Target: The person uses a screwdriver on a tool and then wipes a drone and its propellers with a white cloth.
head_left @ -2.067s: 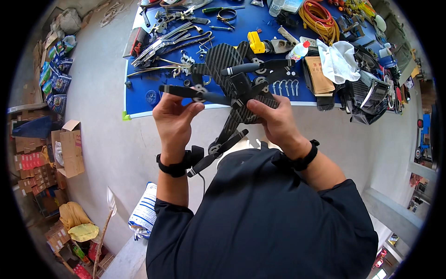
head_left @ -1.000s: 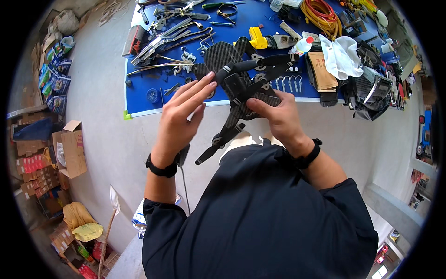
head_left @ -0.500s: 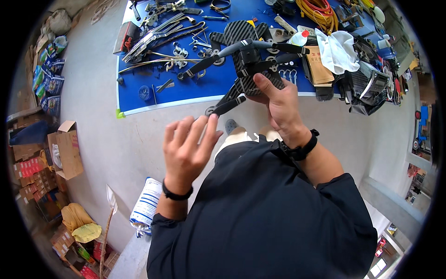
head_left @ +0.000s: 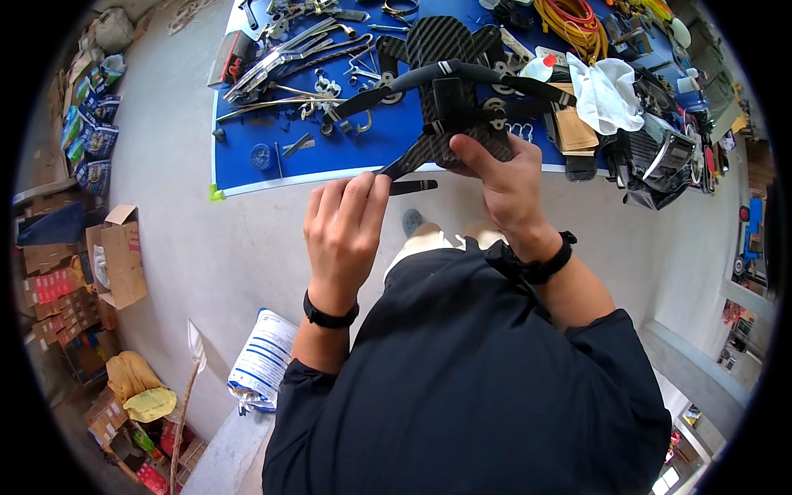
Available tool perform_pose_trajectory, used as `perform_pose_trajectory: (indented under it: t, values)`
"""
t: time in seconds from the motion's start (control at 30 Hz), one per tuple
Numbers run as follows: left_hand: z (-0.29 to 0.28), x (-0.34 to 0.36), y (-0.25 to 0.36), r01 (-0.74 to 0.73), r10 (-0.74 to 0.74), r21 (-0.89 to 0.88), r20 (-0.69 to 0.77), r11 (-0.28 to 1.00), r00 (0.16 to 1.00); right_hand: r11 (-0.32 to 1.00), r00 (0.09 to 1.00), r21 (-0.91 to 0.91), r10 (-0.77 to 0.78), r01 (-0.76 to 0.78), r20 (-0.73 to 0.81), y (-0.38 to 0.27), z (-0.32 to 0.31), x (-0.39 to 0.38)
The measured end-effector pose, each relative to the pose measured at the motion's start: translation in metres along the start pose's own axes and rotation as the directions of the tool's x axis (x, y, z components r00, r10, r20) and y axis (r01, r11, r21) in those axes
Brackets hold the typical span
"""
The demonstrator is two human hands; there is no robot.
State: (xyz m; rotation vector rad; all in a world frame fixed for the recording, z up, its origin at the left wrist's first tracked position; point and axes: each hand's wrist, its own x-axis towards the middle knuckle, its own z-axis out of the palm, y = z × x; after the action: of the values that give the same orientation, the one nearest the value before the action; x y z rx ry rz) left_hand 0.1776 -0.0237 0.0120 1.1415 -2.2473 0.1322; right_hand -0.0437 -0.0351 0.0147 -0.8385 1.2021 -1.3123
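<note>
A black carbon-fibre drone frame (head_left: 441,43) with propellers is held up over the near edge of the blue-topped table. My right hand (head_left: 511,186) is closed on the near right part of its body, the thumb lying on top. At the end of the near left arm, my left hand (head_left: 348,219) has its fingers wrapped round the tip, hiding the motor mount there. One dark propeller blade (head_left: 414,187) sticks out to the right from beside those fingers. A long propeller (head_left: 371,101) spans the upper side of the frame.
Metal tools and rods (head_left: 289,62) lie on the table (head_left: 247,177) at left, beside a small round blue container (head_left: 261,157). At right are a coiled yellow hose (head_left: 577,29), a white cloth (head_left: 605,95) and a black bag (head_left: 656,157). A striped sack (head_left: 262,359) stands at lower left.
My left hand has moved up and right and closed on the tip of the drone's near left arm. The frame is tilted slightly differently, its propellers turned. My right hand keeps its hold.
</note>
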Motion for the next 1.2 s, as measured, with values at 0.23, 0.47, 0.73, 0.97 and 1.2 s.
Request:
perform_pose_trajectory:
  t: [0.23,0.47,0.73,0.97,1.2]
  values:
    - [-0.013,0.015,-0.015,-0.125,0.137,0.117,-0.092,0.985,0.986,0.981,0.99,-0.171,0.107,-0.091,0.088,-0.013,0.007,-0.022]
    - [-0.001,0.009,-0.005,-0.034,0.071,0.151,-0.244,0.988,0.967,0.994,0.991,0.012,0.109,-0.111,0.075,-0.007,0.006,-0.023]
    - [-0.007,-0.005,0.007,0.042,0.051,0.31,-0.287,0.95,0.957,0.987,0.986,0.053,0.15,-0.154,0.075,-0.015,0.008,-0.022]
    - [-0.044,-0.024,-0.006,0.237,-0.192,0.079,-0.369,0.968,0.909,0.984,0.986,0.09,0.143,-0.151,0.084,-0.012,0.002,-0.018]
    - [-0.04,-0.003,-0.031,0.625,-0.621,-0.77,0.428,0.129,0.656,0.978,0.962,-0.027,0.208,-0.206,0.178,-0.017,0.003,-0.021]
